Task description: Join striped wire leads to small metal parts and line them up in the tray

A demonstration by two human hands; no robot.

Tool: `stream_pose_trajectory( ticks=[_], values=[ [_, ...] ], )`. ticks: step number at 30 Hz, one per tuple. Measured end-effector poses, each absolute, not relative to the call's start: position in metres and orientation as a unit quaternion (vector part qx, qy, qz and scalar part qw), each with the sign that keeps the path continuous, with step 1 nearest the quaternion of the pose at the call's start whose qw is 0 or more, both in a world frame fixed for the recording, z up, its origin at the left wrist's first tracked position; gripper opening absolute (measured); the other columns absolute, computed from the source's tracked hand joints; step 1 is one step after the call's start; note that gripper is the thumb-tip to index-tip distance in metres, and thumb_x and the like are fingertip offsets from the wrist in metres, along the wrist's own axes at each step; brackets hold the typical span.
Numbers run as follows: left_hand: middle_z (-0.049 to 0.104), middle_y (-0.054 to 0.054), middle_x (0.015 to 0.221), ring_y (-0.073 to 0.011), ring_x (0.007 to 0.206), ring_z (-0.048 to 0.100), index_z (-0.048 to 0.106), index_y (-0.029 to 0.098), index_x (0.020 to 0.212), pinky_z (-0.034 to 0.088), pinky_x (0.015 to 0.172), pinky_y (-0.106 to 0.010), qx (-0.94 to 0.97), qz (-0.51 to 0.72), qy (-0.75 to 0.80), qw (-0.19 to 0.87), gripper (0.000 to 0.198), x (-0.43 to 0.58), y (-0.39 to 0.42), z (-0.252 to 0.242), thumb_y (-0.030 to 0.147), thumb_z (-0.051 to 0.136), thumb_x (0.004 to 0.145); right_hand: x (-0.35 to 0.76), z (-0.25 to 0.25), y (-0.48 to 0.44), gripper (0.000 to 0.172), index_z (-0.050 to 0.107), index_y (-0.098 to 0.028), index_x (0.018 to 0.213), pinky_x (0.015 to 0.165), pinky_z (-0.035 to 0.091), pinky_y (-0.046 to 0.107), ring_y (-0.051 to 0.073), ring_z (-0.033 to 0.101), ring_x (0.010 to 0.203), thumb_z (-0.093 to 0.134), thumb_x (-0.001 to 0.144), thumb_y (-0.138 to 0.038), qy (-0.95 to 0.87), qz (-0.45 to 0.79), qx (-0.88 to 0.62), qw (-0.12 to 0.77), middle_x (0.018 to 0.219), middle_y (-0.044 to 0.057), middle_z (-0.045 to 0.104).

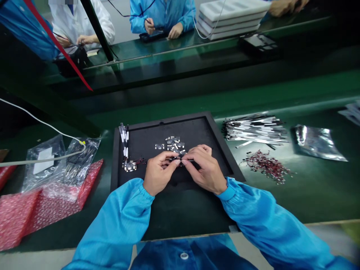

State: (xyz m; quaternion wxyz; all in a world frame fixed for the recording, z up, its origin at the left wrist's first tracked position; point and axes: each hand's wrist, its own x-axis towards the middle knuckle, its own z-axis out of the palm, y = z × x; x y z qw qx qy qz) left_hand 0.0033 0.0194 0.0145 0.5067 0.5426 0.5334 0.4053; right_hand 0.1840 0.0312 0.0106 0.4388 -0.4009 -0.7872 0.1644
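Over a black tray (219, 150), my left hand (162, 171) pinches a small dark piece (174, 159) that looks like a little circuit board. Thumb and forefinger of my right hand (204, 168) are pressed together at its right end; what they grip is mostly hidden. Just beyond my fingertips lies a loose pile of small circuit boards (174, 142), with a single board (159, 146) to its left. At the tray's left side, more boards (129, 165) lie beside thin red and black wires (140, 160). Black and white flat strips (123, 140) extend above them.
Right of the tray are a heap of flat ribbon strips (254, 129), a tangle of small red-and-black wired parts (267, 165) and a silver bag (320, 142). Clear bags (45, 161) and pink bubble wrap (53, 210) lie left. A white cable (42, 120) hangs there. Co-workers sit opposite.
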Motion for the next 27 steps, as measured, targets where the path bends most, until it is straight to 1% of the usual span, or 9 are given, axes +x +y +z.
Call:
stream_pose_trajectory(
  ticks=[6,16,23,27],
  values=[
    [0.076,-0.005,0.086,-0.0194,0.081,0.074,0.073,0.018,0.102,0.061,0.071,-0.027,0.541,0.414,0.528,0.506,0.023,0.0049,0.0186,0.0163,0.034,0.072,0.085,0.1839,0.0095,0.0313,0.009,0.062,-0.021,0.091,0.09,0.037,0.045,0.02,0.061,0.082,0.056,0.097,-0.019,-0.785,0.167,-0.406,0.438,0.084,0.003,0.067],
    [0.076,-0.004,0.089,-0.0177,0.08,0.074,0.073,0.019,0.097,0.059,0.075,-0.027,0.564,0.416,0.532,0.475,0.017,0.0048,0.0191,0.0176,0.032,0.071,0.086,0.1847,0.0081,0.0319,0.007,0.061,-0.021,0.092,0.09,0.038,0.045,0.02,0.06,0.082,0.057,0.097,-0.018,-0.79,0.16,-0.4,0.435,0.085,0.003,0.066],
    [0.074,-0.002,0.083,-0.0154,0.073,0.071,0.072,0.018,0.089,0.057,0.067,-0.024,0.581,0.402,0.54,0.457,0.014,0.0049,0.0202,0.0218,0.031,0.069,0.087,0.1853,0.0075,0.031,0.007,0.062,-0.021,0.092,0.091,0.038,0.046,0.02,0.061,0.083,0.057,0.097,-0.018,-0.791,0.162,-0.402,0.432,0.085,0.003,0.066],
    [0.074,-0.002,0.082,-0.0164,0.075,0.071,0.071,0.019,0.09,0.056,0.066,-0.024,0.587,0.392,0.54,0.459,0.015,0.0041,0.0198,0.0202,0.033,0.067,0.088,0.1852,0.0083,0.031,0.007,0.062,-0.022,0.092,0.092,0.038,0.046,0.02,0.062,0.083,0.057,0.096,-0.019,-0.79,0.162,-0.402,0.433,0.085,0.003,0.067]
  ],
)
